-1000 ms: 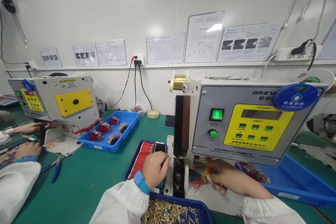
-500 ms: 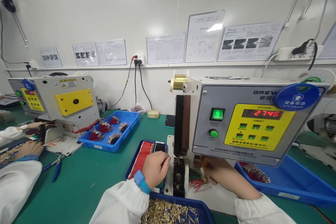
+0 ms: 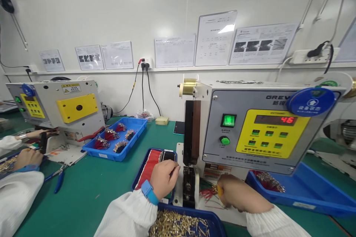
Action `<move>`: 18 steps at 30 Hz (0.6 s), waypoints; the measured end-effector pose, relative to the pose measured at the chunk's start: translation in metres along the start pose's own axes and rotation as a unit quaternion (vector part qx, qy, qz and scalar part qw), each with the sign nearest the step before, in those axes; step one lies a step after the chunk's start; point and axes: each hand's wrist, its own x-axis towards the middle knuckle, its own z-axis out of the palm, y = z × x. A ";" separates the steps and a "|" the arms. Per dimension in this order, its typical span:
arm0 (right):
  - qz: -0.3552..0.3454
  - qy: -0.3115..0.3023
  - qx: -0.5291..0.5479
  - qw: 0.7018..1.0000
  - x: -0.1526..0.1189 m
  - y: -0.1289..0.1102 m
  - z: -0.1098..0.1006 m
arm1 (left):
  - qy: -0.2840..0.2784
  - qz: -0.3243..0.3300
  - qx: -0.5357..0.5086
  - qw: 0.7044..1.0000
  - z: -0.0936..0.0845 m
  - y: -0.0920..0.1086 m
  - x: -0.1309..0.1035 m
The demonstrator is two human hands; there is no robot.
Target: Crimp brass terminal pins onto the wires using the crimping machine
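The left hand (image 3: 164,179), wearing a sky-blue wristband (image 3: 149,192), rests with curled fingers over a shallow dark-blue plastic tray (image 3: 139,169) of red wires (image 3: 151,166) and black wires (image 3: 169,156); whether it grips anything cannot be told. The right hand (image 3: 229,191), a yellow cover (image 3: 220,190) on one finger, is bent downward beside a loose bundle of thin red wires with metal ends (image 3: 209,193). Its fingertips are hidden, so its grip cannot be told. The bundle lies on the white metal base (image 3: 219,213) of a grey-and-white machine with a yellow control panel (image 3: 217,126), whose red display (image 3: 287,120) shows 46.

Nearest the camera, a dark-blue plastic tray (image 3: 217,219) holds small gold-coloured metal pieces (image 3: 180,225). Right of the machine, a large blue plastic tray (image 3: 319,196) holds bundled dark-red wires with silver ends (image 3: 268,182). On the green table (image 3: 83,196), a bright-blue plastic tray (image 3: 111,156) holds five wire bundles (image 3: 112,134). Blue-handled pliers (image 3: 59,182) lie near a co-worker's hands (image 3: 28,159).
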 end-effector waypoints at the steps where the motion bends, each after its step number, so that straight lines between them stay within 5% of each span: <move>1: 0.013 -0.002 -0.014 1.000 -0.001 -0.002 0.000 | 0.001 0.001 -0.001 1.000 0.000 0.000 0.000; 18: 0.050 -0.061 -0.083 0.993 -0.021 -0.040 -0.013 | -0.007 -0.001 -0.009 1.000 0.000 -0.001 0.000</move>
